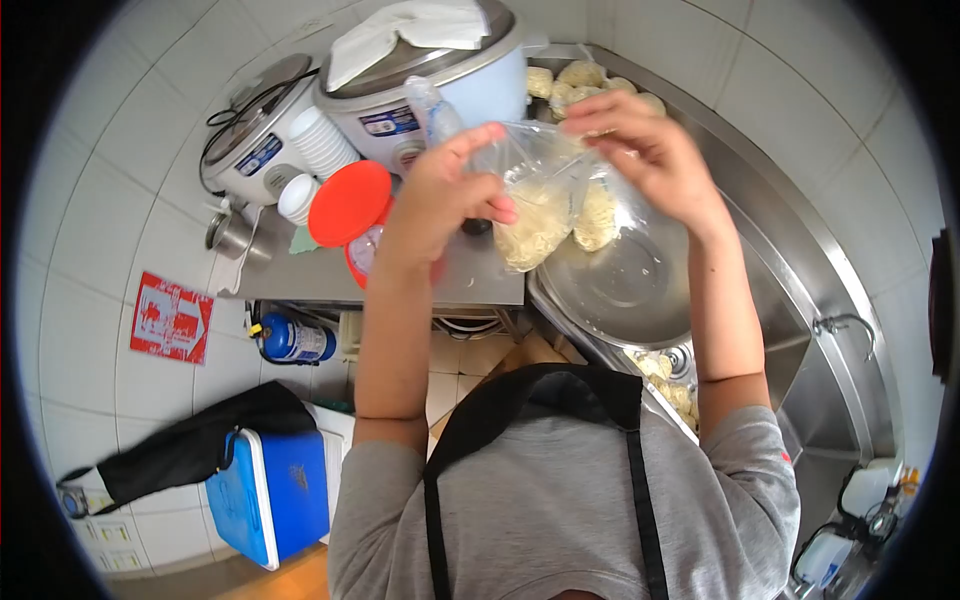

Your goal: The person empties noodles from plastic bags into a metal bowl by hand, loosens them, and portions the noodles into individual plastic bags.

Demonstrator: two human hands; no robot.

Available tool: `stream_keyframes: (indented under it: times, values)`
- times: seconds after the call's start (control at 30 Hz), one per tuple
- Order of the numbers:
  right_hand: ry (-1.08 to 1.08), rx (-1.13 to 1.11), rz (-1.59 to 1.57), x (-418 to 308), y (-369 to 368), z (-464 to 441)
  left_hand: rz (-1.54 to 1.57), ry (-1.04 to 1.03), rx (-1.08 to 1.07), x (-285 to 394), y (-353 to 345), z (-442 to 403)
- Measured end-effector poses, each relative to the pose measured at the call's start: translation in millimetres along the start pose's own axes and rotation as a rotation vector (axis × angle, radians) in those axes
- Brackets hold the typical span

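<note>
A clear plastic bag (533, 228) with pale yellow noodles in its bottom hangs between my hands, over the counter's edge and a large metal bowl. My left hand (450, 195) pinches the bag's upper left side. At its upper right edge, my right hand (650, 160) has the thin plastic between thumb and fingers. A second portion of noodles (597, 218) shows just right of the bag; whether it lies in the bowl is unclear. The wide metal bowl (630, 290) sits below, with a few bits stuck to its inside.
Two large rice cookers (440, 70) stand at the back left, beside stacked white cups (322, 140) and a red lid (350, 203). Several noodle bundles (582, 75) lie behind my right hand. More pale pieces (680, 398) are in the sink, with a tap (848, 328) on the right.
</note>
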State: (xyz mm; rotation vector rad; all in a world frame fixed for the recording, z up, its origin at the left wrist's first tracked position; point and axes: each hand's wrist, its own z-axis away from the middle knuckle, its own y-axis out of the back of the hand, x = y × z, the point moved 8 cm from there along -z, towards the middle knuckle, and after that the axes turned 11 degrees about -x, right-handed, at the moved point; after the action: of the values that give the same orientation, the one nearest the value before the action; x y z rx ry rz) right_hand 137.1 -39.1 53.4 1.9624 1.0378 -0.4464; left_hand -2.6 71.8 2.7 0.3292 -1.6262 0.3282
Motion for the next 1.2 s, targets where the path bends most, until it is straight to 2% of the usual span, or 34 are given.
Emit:
stream_keyframes:
  times: [0.03, 0.1, 0.17, 0.23, 0.3, 0.47, 0.6, 0.73, 0.83, 0.87, 0.97, 1.2]
  values:
    - [0.027, 0.075, -0.062, 3, 10, 0, -0.008, -0.036, 0.029, 14, 12, 8]
    - [-0.099, 0.172, -0.159, 31, 26, 10, -0.027, -0.103, 0.091, 42, 42, 21]
    - [-0.397, 0.17, -0.179, 74, 27, 28, -0.073, -0.152, 0.137, 66, 76, 28]
    - [-0.446, 0.188, -0.143, 96, 20, 46, -0.11, -0.176, 0.198, 80, 111, 32]
    - [-0.525, 0.125, 0.028, 112, 15, 62, -0.137, -0.175, 0.275, 87, 144, 32]
    - [-0.577, 0.018, 0.193, 135, 10, 99, -0.624, -0.024, 0.551, 83, 218, 37]
    - [-0.638, 0.018, 0.216, 140, 15, 120, -0.785, 0.128, 0.503, 47, 245, 35]
    - [-0.72, 0.035, 0.243, 143, 23, 138, -0.862, 0.112, 0.496, 13, 249, 42]
    - [-0.796, 0.006, 0.276, 145, 24, 149, -1.042, -0.009, 0.398, 2, 216, 46]
    - [-0.814, -0.008, 0.286, 147, 24, 152, -1.123, -0.09, 0.308, 1, 201, 45]
    - [-0.802, -0.067, 0.312, 159, 22, 162, -1.308, -0.055, 0.286, -9, 173, 50]
    - [-0.802, -0.146, 0.353, 170, 10, 163, -1.407, 0.049, 0.41, -5, 142, 61]
